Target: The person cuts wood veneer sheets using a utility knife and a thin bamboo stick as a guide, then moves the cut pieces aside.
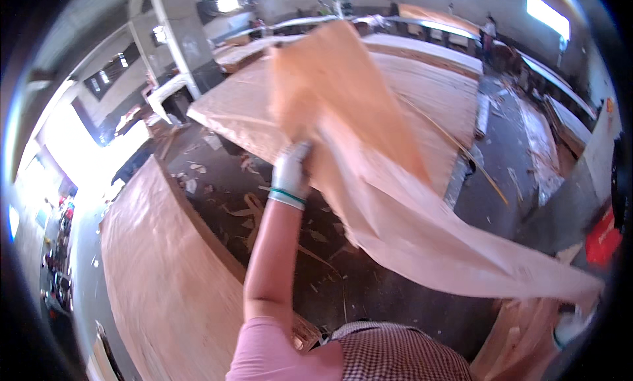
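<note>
A long, thin sheet of pale wood veneer (422, 229) stretches in the air across the middle, curling and twisted, with an orange-tan far end. My left hand (290, 167), in a white glove with a green-edged cuff, is closed on the sheet's left edge. At the lower right rim my right hand (571, 328), also gloved in white, is at the sheet's other end and appears closed on it; its fingers are partly hidden and blurred. Beneath the raised sheet lies a broad veneer-covered stack (231, 114). A thin yellowish stick (484, 173) rests slanting over that stack's right edge.
A tall stack of veneer (165, 269) stands at my left, and more veneer (508, 331) is at the lower right. Scraps (254, 209) litter the dark floor. A red object (603, 239) is at the right. Another person (488, 35) stands far back by long stacks.
</note>
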Motion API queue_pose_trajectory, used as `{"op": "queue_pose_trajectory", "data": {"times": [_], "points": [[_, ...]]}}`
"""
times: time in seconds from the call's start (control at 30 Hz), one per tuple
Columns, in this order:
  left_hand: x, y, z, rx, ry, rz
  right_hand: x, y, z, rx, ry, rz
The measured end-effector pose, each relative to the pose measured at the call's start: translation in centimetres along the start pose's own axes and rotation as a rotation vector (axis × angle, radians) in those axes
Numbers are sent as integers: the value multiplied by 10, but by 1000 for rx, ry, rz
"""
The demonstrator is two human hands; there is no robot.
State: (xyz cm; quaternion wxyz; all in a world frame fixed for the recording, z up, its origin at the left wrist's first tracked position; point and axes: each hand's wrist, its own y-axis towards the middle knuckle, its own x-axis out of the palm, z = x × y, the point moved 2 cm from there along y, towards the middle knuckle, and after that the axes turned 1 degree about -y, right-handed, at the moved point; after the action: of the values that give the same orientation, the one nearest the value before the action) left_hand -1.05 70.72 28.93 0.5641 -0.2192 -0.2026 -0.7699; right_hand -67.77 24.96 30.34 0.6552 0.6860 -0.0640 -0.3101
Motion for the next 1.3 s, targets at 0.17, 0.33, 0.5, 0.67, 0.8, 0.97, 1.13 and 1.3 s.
{"op": "queue_pose_trajectory", "data": {"times": [0.17, 0.33, 0.5, 0.67, 0.8, 0.97, 1.13, 1.3], "points": [[-58, 102, 48, 180, -86, 54, 168, 22, -45, 781, 1132, 35], [-94, 214, 66, 233, -104, 79, 311, 72, -86, 1003, 2052, -74], [-88, 303, 89, 263, -55, 112, 390, 121, -161, 975, 1994, -76], [-81, 360, 125, 352, 75, 94, 452, 117, -197, 1145, 1848, 21], [-94, 336, 80, 324, 120, 111, 466, 54, -217, 1528, 1204, 43], [-232, 334, -34, -2, 148, 312, 474, -61, -275, 1690, 1188, -350], [-441, 333, -116, -315, 265, 560, 473, -141, -361, 1895, 1008, -651], [-515, 368, -115, -474, 471, 660, 461, -159, -421, 1888, 659, -761]]}}
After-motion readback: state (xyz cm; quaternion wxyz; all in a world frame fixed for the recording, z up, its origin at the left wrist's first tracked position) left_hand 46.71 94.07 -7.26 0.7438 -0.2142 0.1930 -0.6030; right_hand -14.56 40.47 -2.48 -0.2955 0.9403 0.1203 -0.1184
